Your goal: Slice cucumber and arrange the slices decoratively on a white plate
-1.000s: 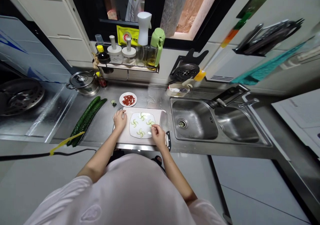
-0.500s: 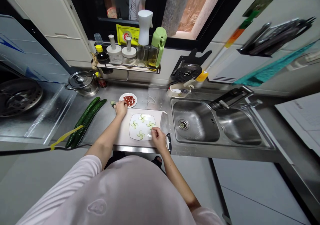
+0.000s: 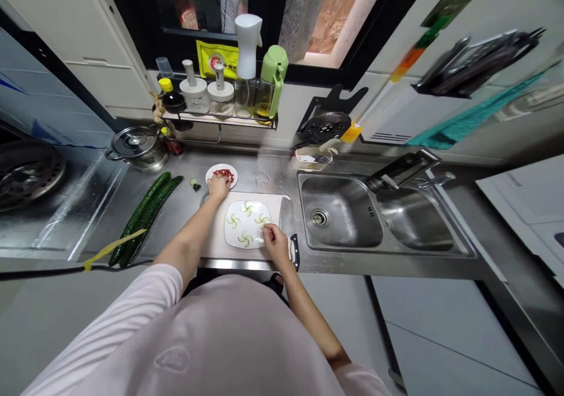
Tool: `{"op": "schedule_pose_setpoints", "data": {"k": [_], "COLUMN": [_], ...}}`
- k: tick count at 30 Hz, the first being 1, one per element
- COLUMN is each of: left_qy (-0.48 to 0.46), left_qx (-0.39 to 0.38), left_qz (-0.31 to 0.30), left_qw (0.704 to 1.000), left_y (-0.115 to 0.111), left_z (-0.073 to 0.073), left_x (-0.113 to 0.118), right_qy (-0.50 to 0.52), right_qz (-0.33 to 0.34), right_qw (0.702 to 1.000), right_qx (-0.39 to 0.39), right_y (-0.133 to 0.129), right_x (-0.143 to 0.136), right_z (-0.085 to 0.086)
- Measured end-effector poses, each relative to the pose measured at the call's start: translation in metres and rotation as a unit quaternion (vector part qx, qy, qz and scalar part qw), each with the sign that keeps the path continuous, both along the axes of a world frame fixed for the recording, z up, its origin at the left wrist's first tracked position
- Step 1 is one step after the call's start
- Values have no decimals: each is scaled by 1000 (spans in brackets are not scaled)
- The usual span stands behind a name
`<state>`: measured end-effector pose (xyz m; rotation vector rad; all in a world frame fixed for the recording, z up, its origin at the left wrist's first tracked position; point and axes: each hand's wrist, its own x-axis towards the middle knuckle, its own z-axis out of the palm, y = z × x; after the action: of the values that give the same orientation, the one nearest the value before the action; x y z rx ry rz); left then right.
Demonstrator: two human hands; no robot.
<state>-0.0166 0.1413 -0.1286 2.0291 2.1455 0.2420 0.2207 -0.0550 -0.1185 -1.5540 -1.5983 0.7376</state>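
Observation:
My left hand (image 3: 219, 187) is over the near edge of a small white plate (image 3: 235, 180) with small red pieces (image 3: 225, 173) on it. Its fingers are bent down among the pieces, and what they pinch is hidden. On a white cutting board (image 3: 214, 234) lies a squarish white plate (image 3: 228, 239) bearing several pinwheels of thin green cucumber slices (image 3: 245, 240). By that plate's right edge, my right hand (image 3: 276, 244) is closed in a pinch, its contents too small to make out. A knife (image 3: 295, 251) rests along the board's right side, its handle near my right wrist.
Two whole cucumbers (image 3: 143, 217) lie to the left, with cucumber scraps (image 3: 195, 184) closer in. A lidded pot (image 3: 138, 148) stands behind them. A double sink (image 3: 341, 211) is on the right. Above the counter, a rack (image 3: 220, 118) holds bottles and jars.
My left hand has moved right and slightly back, from the cucumber scraps to the small plate of red pieces. My right hand keeps its pinch beside the squarish plate. The view has shifted slightly.

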Motion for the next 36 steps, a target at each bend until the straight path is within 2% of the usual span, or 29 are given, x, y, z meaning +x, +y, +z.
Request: {"op": "schedule_pose_setpoints", "data": {"k": [7,13,17,20,22,23,25,27,29,31,33,35,36], "left_qy": [25,38,-15,-125,-238,-303,-447,-569,-610,-666,-697,-710,-708], "left_qx": [-28,-46,-12,26,44,53,61,50,25,-15,-41,-64,-70], "left_qz": [-29,-31,0,62,113,140,185,196,179,161,144,130,119], "left_qw": [999,998,1000,990,964,941,873,797,771,729,702,690,693], "left_y": [19,22,21,22,22,21,15,5,-10,-28,-47,-64,-71], "left_z": [-6,-6,-9,-12,-13,-13,-11,-9,-5,-1,2,4,5], "left_x": [-2,-1,-4,-10,-14,-16,-17,-12,-3,9,22,33,37], "right_qy": [-7,-8,-12,-14,-14,-12,-6,3,8,3,-11,-25,-30], "right_qz": [-9,-13,-8,-5,-5,-6,-8,-6,1,7,11,18,26], "right_qw": [1000,1000,1000,1000,1000,1000,1000,1000,1000,1000,1000,999,999], "right_qx": [3,-2,1,4,4,4,6,9,15,22,25,24,25], "right_y": [-1,-2,1,3,4,4,7,11,17,26,36,45,50], "right_x": [5,5,4,4,4,4,3,2,0,-1,-3,-6,-7], "right_z": [-1,-2,0,3,4,5,6,6,9,12,17,22,24]}}
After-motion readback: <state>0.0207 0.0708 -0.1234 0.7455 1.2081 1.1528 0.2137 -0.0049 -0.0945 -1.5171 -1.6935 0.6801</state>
